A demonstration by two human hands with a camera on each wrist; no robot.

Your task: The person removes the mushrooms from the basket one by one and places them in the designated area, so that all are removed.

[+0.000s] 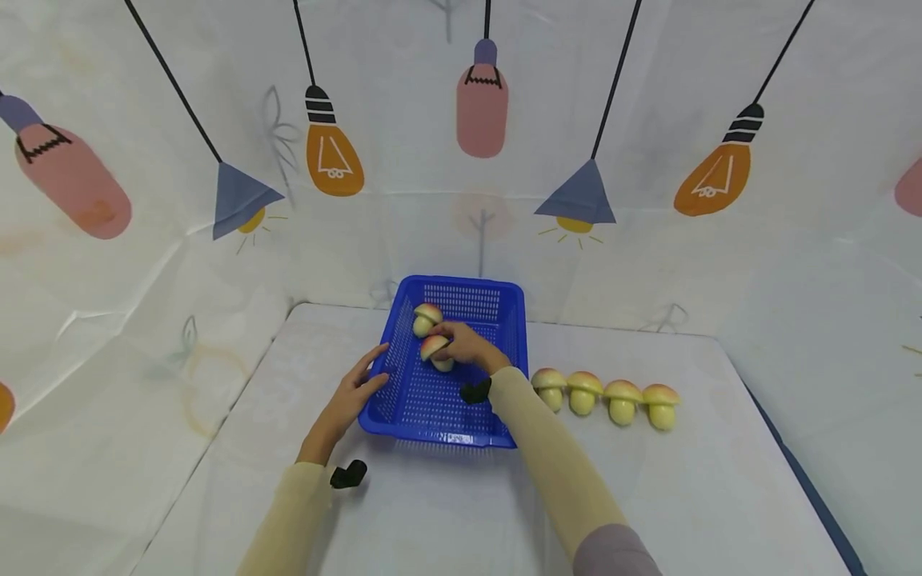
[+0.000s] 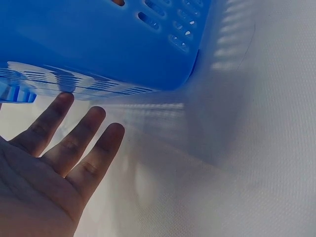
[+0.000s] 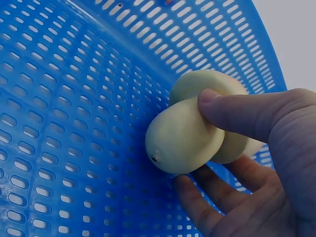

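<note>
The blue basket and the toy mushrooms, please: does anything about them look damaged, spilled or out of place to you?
Nothing stands out: four mushrooms sit in a row beside the basket, the right hand grips another mushroom inside it, and no damage shows.

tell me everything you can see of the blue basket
The basket is blue, plastic-looking and rectangular with rounded corners, its walls and floor pierced by slots. A pale label marks the near rim. It stands, opening up, on the white table. One mushroom sits inside; the right hand grips a second mushroom there. The left hand seems to touch its left rim.
</note>
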